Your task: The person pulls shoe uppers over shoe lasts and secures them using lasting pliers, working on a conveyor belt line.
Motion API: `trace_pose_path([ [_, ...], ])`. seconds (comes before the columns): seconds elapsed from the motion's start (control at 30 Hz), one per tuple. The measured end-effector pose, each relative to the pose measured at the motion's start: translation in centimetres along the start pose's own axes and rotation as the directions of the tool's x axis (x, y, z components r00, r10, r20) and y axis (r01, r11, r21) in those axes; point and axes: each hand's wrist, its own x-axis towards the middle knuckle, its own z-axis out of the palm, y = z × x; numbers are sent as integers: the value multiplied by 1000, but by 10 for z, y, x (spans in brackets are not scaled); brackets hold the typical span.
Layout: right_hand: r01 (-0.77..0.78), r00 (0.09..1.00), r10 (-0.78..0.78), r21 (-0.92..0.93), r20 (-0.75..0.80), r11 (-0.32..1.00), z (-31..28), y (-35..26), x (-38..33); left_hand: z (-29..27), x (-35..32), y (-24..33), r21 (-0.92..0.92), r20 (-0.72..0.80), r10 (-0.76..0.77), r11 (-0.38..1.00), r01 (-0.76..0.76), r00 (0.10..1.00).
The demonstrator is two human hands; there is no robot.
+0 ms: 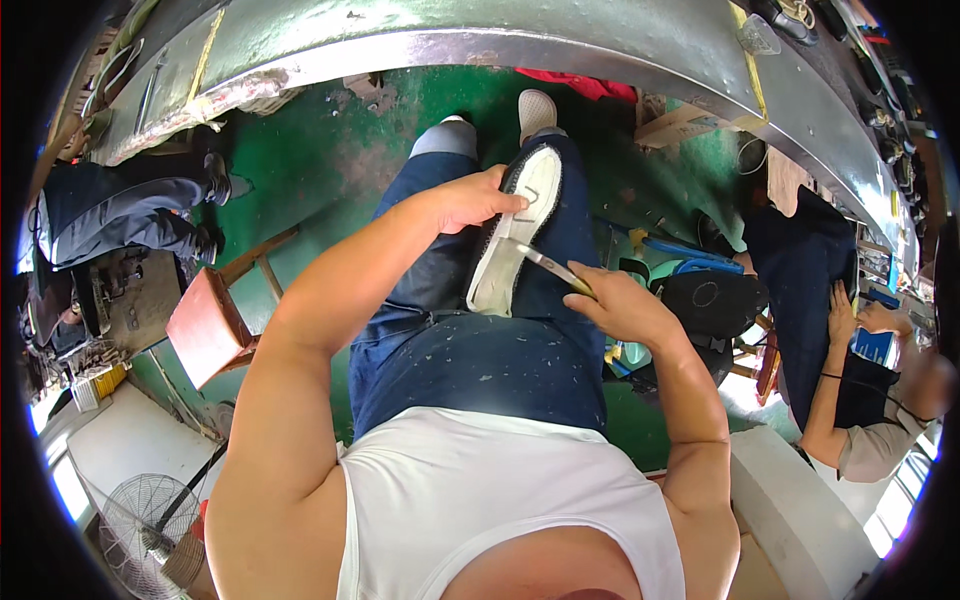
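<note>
Across my thighs lies a shoe [541,180] with its pale bottom up, the dark upper's edge drawn in around it. Near its middle a thin bent line, like a wire or a mark, shows on the pale surface. My left hand [474,203] grips the shoe's left side, thumb pressed on the bottom and the other fingers hidden behind it. My right hand [622,305] is closed around a metal hand tool [540,262] with a yellowish handle. The tool's silver end reaches over the shoe's waist; whether it touches there I cannot tell.
A metal-edged workbench [450,48] curves across the front. To my left stand a reddish stool [212,325] and a fan [150,530]. A black seat [712,300] is close on my right. Co-workers sit at both sides, one with hands [843,312] visible at right.
</note>
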Motion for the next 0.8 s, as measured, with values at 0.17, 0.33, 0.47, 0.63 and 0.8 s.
trace_pose_path([
  [0.17,104,978,-146,-259,-151,960,19,-24,19,-2,9,-12,-29,-21,16,999,-17,1000],
  [0.33,-50,995,36,-144,-95,988,47,-7,30,-11,-2,-14,-155,45,31,988,-24,999],
  [0.47,-19,940,23,16,-341,1000,67,-7,8,-1,1,-29,-44,-27,165,985,-166,986],
  [0.63,-345,939,335,209,83,915,38,-15,-4,25,-21,-60,-254,-92,266,926,-281,960],
  [0.8,-181,968,143,-176,-208,967,66,-25,-22,51,-16,-63,-247,-217,336,890,-384,917],
])
